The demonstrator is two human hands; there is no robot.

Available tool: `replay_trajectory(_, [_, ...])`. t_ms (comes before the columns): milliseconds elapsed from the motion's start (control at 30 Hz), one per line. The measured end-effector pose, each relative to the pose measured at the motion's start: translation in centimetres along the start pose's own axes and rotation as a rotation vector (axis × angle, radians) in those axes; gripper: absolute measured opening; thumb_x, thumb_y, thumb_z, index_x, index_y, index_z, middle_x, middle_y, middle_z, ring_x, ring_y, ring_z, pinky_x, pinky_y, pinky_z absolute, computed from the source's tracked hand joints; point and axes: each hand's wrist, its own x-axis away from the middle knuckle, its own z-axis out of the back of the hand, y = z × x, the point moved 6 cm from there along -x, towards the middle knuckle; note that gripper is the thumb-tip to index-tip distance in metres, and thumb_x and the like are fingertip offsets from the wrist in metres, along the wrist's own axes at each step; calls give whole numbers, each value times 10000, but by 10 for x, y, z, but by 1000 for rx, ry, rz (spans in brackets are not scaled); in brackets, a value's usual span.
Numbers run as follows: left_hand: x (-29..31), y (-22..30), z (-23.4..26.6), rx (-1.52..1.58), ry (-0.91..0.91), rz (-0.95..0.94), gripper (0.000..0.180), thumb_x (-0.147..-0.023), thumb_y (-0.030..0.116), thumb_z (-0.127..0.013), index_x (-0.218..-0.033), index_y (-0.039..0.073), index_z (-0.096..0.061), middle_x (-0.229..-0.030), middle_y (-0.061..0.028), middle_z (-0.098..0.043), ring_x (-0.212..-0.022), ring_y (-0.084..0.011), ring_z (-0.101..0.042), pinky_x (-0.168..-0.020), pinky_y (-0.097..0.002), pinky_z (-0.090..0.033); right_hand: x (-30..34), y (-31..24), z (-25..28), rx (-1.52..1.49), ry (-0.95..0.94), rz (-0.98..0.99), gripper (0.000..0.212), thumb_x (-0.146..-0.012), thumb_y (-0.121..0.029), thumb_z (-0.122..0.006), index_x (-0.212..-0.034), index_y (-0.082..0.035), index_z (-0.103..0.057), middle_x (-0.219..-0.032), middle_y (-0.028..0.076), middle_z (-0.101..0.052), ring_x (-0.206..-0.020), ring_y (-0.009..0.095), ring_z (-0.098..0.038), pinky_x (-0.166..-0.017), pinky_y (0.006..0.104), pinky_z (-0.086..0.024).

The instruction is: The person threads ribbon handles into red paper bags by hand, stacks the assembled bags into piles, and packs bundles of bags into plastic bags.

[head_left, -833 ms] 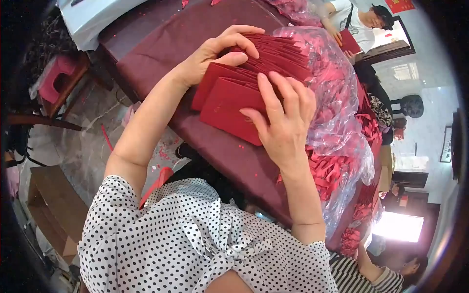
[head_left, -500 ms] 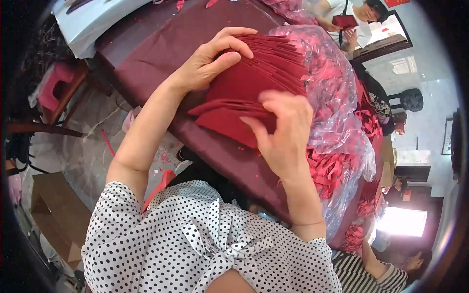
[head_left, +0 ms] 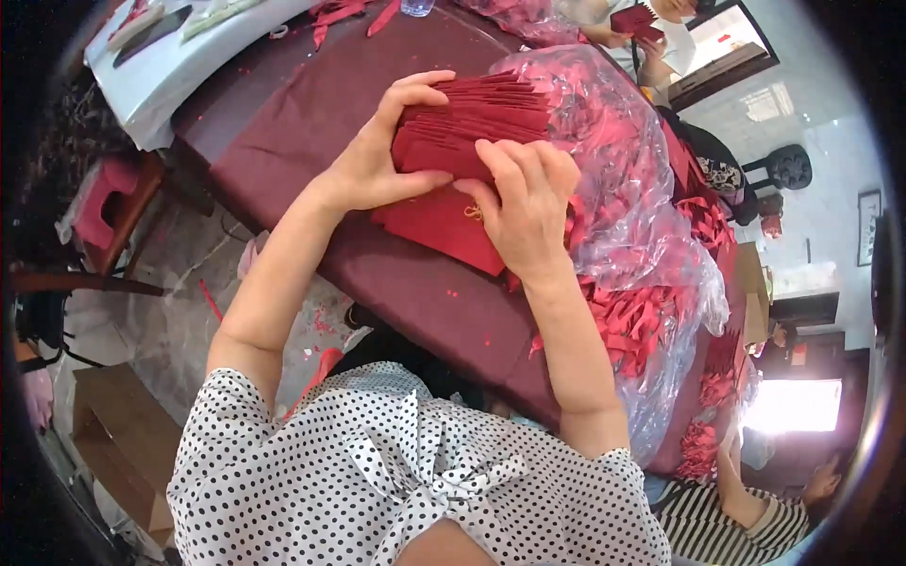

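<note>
A thick stack of red paper envelopes [head_left: 491, 111] stands fanned between my hands over the table. My left hand [head_left: 382, 156] wraps the stack's left side, fingers over its far edge and thumb along the near face. My right hand [head_left: 528, 203] grips the right side, thumb in front and fingers bent over the top. Below the stack, nearer me, lies another red envelope piece [head_left: 448, 231] with a gold mark, partly covered by my right hand. How many envelopes each hand pinches is hidden.
Clear plastic bags [head_left: 613, 170] full of red strips lie right of my hands on the dark red tablecloth [head_left: 283, 141]. A white-covered table [head_left: 156, 71] stands far left, a cardboard box [head_left: 127, 439] on the floor. Co-workers sit at the far right and near right, one in a striped shirt [head_left: 727, 514].
My left hand's thumb has moved down to the stack's near face. My right hand has risen slightly leftward, and the front envelopes are now gathered against the stack. The view has shifted slightly.
</note>
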Motion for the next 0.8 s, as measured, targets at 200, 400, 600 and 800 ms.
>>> replay_trajectory(200, [9,-9,-3,63,152,144,901,-662,73,-794,-1383,82,-255,-1396,-158,-352,-1280,-265,-379,-1055,-381,-336,36,8,19,-81,197,-381,1211,-500,-449,-877,-1385,45,-215,-1411,250,-226,-1338,359,-214,-1099,474,-189])
replay_trajectory(400, [14,-33,-12,367,122,623,675,-658,55,-790,-1256,1,-483,-1143,-66,-600,-1033,-142,-560,-936,-303,-440,92,49,-36,-639,33,-844,1460,-451,-485,-874,-1428,54,68,-1475,312,-98,-1372,424,-147,-1114,498,-143])
replay_trajectory(600, [14,-37,-8,439,51,635,618,-643,26,-776,-1210,-14,-532,-1120,-66,-619,-1023,-143,-567,-921,-297,-443,50,86,-39,-266,-86,-231,1491,-436,-425,-905,-1439,4,112,-1498,262,-105,-1402,369,-113,-1136,466,-131])
replay_trajectory(800, [16,-32,-7,445,27,568,563,-655,0,-760,-1181,-6,-562,-1089,-58,-637,-991,-146,-590,-884,-298,-464,48,75,-54,-953,-91,-516,1180,-553,-142,-904,-1416,7,-114,-1333,121,-457,-1211,192,-464,-1045,360,-362])
